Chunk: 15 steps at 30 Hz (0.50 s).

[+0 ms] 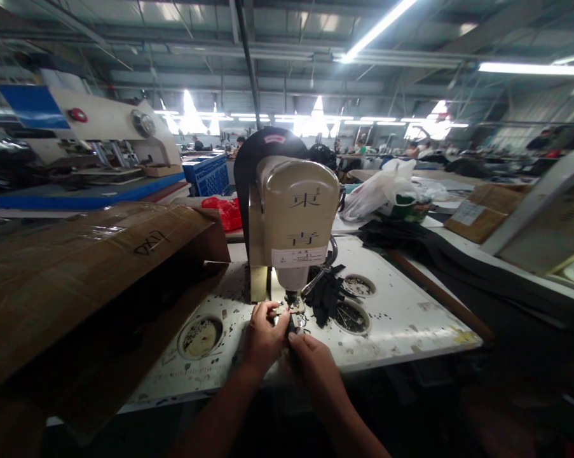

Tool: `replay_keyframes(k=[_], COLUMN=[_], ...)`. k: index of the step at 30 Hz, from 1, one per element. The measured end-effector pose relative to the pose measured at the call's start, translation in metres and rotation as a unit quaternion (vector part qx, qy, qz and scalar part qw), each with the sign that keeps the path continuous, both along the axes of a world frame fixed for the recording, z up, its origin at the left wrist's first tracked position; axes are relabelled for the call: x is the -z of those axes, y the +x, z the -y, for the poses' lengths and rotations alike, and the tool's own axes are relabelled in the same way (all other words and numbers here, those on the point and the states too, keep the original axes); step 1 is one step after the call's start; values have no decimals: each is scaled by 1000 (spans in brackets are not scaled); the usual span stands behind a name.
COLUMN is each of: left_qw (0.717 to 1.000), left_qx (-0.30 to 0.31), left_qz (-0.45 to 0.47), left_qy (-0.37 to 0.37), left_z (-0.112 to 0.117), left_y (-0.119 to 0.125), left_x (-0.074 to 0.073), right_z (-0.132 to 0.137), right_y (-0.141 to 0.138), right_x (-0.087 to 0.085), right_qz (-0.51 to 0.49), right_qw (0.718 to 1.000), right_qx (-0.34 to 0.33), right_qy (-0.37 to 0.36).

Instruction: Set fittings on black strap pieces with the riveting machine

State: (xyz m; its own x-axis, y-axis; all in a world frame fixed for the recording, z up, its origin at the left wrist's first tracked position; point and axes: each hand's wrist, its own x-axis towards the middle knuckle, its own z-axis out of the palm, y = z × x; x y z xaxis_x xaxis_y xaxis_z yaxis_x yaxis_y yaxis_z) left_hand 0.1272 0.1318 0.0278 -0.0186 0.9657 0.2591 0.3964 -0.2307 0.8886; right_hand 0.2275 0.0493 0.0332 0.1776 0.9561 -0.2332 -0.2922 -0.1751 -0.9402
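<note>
A beige bench-mounted machine (299, 222) stands in front of me, its narrow head pointing down at a small lit work point. My left hand (264, 338) is at this point, thumb and fingers closed at the upper end of a short black fabric strip (292, 324). Lower down, my right hand (318, 366) pinches the same strip between thumb and forefinger. The strip's far end lies under the head and is partly hidden by my fingers. Just right of the head is a loose heap of black strips (325, 298).
White tabletop (405, 331) has small dark scraps and round recessed cups holding tiny parts (199, 337), (352, 317). An open cardboard box (100, 267) juts in at left. Dark fabric (458, 267) drapes at right, near a white plastic bag (386, 187).
</note>
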Motion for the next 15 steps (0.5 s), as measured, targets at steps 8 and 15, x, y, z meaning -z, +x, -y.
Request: replay_keyframes(k=[8, 15], left_qw=[997, 990], left_qx=[-38, 63], left_qz=[61, -33], left_qy=[-8, -120], left_z=[51, 135], left_y=[-28, -48], left_x=[-12, 74], right_z=[-4, -1], right_y=[1, -1], right_x=[3, 2], right_qz=[4, -9], right_qw=[1000, 1000], right_qx=[-3, 4], right_qy=[-31, -27])
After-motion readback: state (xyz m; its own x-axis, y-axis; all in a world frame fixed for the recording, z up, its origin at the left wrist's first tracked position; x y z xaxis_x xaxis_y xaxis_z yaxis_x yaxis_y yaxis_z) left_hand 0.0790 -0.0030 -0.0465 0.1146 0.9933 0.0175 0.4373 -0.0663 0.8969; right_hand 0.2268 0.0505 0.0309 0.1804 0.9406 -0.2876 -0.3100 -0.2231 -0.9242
